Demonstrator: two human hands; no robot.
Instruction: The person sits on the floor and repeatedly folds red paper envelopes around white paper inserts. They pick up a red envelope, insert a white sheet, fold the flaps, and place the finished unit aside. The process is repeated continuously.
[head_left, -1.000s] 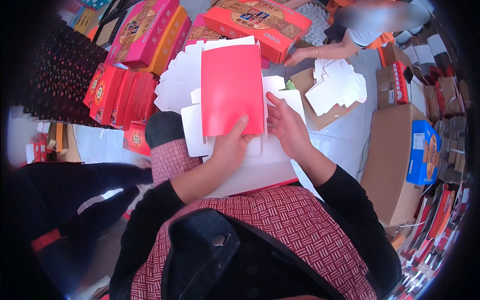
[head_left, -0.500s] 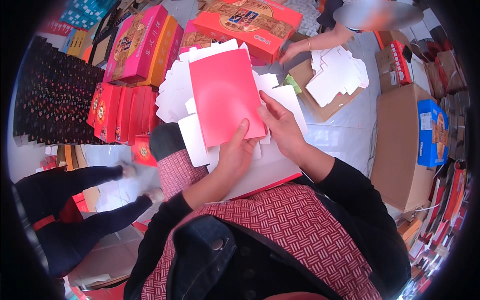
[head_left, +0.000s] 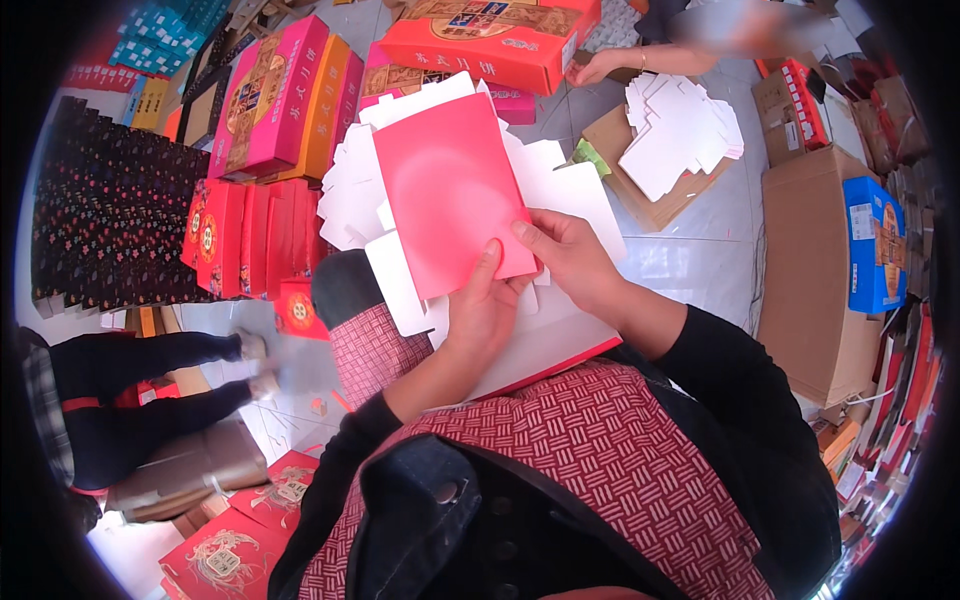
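Note:
Both hands grip a flat pinkish-red cardboard sheet (head_left: pixel 450 185) by its near end, tilted up in front of me. My left hand (head_left: pixel 483 315) has its thumb on top of the near edge and its fingers underneath. At the near right corner, my right hand (head_left: pixel 565 250) presses its thumb on the red face, fingers behind. Beneath the sheet, white die-cut carton blanks (head_left: pixel 355 185) fan out. Across my lap, under my wrists, lies a white panel (head_left: pixel 545 335) with a red edge.
Pink and orange gift boxes (head_left: pixel 270 95) stand at the far left above red boxes (head_left: pixel 230 235). An orange-red box (head_left: pixel 490 45) lies ahead, near another person's hand (head_left: pixel 595 68). White blanks (head_left: pixel 675 135) rest on cardboard at right, near a large brown carton (head_left: pixel 815 280). Another person's legs (head_left: pixel 150 400) show at left.
My right hand's thumb has come down onto the red sheet's corner; its fingers were more spread before. The person at left has shifted leftward, and red boxes now show at the lower left.

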